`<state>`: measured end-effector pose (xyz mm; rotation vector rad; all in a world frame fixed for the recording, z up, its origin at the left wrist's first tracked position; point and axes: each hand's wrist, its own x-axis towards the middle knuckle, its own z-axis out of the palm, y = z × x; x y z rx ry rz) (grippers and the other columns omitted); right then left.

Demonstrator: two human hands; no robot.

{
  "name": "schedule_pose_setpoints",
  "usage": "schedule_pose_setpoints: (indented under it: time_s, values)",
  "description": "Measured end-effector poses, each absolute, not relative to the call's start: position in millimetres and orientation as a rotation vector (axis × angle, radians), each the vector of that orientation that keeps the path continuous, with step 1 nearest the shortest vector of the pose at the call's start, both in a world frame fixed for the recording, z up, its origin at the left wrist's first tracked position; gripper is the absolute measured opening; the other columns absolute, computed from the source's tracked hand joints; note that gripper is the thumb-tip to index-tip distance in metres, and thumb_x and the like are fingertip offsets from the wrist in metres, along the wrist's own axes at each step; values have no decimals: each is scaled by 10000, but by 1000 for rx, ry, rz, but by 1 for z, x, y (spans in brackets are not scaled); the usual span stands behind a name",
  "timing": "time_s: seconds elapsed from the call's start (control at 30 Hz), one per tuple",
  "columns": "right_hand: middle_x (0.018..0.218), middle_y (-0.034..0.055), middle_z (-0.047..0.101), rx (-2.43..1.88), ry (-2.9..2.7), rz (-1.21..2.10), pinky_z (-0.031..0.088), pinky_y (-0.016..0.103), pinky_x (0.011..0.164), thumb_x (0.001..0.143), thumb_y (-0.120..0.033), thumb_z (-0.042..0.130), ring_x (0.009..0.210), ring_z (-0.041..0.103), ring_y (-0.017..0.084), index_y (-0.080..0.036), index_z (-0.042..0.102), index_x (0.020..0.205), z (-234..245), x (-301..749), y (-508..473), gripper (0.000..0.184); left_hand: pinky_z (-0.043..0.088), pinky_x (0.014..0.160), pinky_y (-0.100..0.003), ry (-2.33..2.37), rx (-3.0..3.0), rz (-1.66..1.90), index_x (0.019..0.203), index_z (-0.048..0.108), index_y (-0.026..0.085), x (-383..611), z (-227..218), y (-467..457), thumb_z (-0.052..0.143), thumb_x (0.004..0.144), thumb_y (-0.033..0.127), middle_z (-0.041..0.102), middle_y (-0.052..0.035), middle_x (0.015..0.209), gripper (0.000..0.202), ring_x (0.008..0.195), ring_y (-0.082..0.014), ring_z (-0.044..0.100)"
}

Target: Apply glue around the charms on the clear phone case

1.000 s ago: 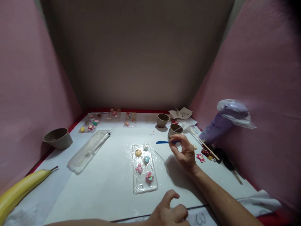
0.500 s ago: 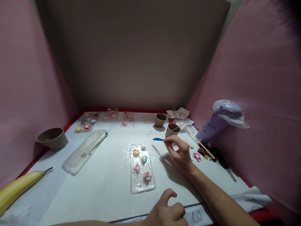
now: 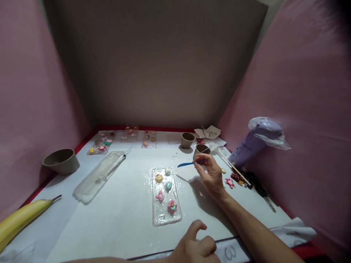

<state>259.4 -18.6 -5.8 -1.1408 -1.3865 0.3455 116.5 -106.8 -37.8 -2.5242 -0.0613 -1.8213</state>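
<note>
My right hand [image 3: 210, 174] pinches a small blue plastic knife [image 3: 185, 164] between thumb and fingertips, its blade pointing left above the white work surface. Below and left of the blade lies a clear phone case [image 3: 161, 216], wet and glossy, with several small charms on it. Among them are a pink bunny [image 3: 160, 196], a teal charm [image 3: 169, 185] and a pink flower-like charm [image 3: 172, 206]. My left hand [image 3: 193, 245] rests at the front edge, below the case's right corner. Its fingers are loosely bent, thumb and forefinger apart, and no object shows in them.
Behind my right hand stand two brown cups [image 3: 188, 140]. To the right are loose charms [image 3: 229, 183], a wooden stick [image 3: 234, 166] and a purple bag [image 3: 246, 148]. A syringe [image 3: 111, 166] lies on a clear case at left, near a brown bowl [image 3: 61, 161] and a banana [image 3: 24, 219].
My right hand has turned slightly and its fingers have shifted along the blue knife, showing more of the handle. The blade has dipped a little. My left hand and the phone case stay put.
</note>
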Motion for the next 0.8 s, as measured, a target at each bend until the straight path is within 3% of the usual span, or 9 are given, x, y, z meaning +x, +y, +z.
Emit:
schedule_pose_setpoints:
  time_s: [0.13,0.4,0.63,0.8]
  values:
    - [858,21,595,-1049,-1188,593,507,301,679,769,-295,670,758,574,155,-227,567,1018,-3,259,-16,277,345,864,-309,-104,-2557,-1772,496,390,149,116,-41,-106,233,1032,125,357,57,440,559,465,-72,240]
    - [816,-9,571,-909,-1025,857,444,253,636,710,-235,715,663,510,98,-224,642,901,4,260,-19,204,356,840,-299,-105,-2583,-1803,522,398,153,115,-45,-106,170,1046,149,396,48,487,571,449,-70,254]
    - [826,-1,573,-915,-1022,889,419,251,591,717,-248,708,668,487,109,-250,627,1134,6,257,-21,425,344,841,-304,-87,-2589,-1773,539,407,154,115,-48,-105,149,1050,152,405,44,504,572,460,-71,277]
    - [799,7,578,-936,-992,877,423,253,581,709,-275,715,651,494,110,-211,659,946,5,260,-16,253,339,847,-311,-74,-2597,-1752,547,402,153,114,-51,-105,135,1040,123,426,38,521,562,468,-70,285]
